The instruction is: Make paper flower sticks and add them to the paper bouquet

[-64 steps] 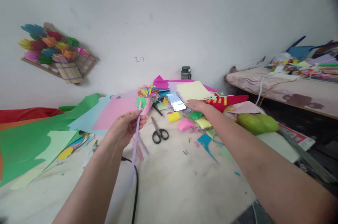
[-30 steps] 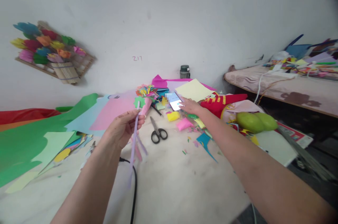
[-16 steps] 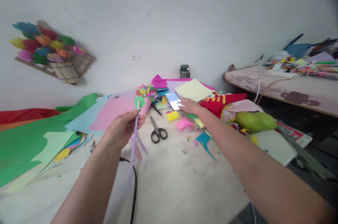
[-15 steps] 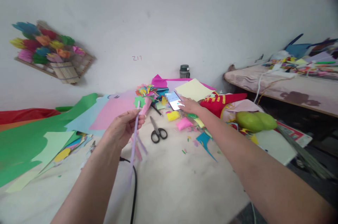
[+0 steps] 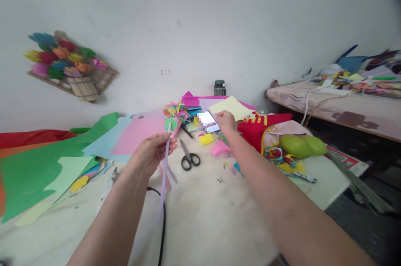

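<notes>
My left hand pinches a long, narrow purple paper strip, which hangs down toward the cloth. A green scalloped paper piece sits at its top, just above my fingertips. At the far middle, my right hand is closed, its fingers curled beside the right edge of a phone with a lit screen. Whether it touches the phone is hard to tell. Between my hands lie black-handled scissors, partly spread. Behind my left hand is a colourful bunch of paper flowers with a pink wrap.
Yellow and pink packets lie near the phone among paper scraps. Coloured sheets spread on the left. A black cable runs in front. At right are a red cloth piece and green fruit; a bottle stands behind.
My right hand has drawn its fingers off the phone screen and curled them at its right edge. The screen shows something different. My left hand keeps hold of the strip.
</notes>
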The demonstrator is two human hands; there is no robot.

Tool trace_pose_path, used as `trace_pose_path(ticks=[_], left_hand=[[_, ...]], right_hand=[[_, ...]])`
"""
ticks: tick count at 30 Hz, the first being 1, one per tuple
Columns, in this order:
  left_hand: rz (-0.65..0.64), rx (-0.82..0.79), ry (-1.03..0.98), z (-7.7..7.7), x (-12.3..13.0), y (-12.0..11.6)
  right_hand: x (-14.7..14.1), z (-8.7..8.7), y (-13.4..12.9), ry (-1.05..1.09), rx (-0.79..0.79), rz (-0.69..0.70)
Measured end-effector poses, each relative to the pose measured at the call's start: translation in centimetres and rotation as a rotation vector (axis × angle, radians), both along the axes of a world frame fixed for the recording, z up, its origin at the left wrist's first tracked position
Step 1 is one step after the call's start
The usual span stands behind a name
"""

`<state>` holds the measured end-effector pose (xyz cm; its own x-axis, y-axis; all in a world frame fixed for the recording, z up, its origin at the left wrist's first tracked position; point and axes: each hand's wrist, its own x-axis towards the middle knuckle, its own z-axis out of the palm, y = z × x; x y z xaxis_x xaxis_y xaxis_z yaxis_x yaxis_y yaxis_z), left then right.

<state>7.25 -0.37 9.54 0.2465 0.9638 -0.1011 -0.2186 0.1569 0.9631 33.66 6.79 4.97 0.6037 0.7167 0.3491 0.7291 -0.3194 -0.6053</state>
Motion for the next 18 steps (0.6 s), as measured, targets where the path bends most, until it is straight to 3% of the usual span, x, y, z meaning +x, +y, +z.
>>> trace_pose_path(ticks=[10, 18], left_hand=[[-0.057, -0.026, 0.032, -0.3, 0.1, 0.1], [-0.024, -0.033, 0.028, -0.6, 0.4, 0.3]], right_hand=[[0.7, -0.2, 0.5, -0.027, -0.073, 0.000], [2.6, -0.7, 3.9, -0.131, -0.214, 0.305]])
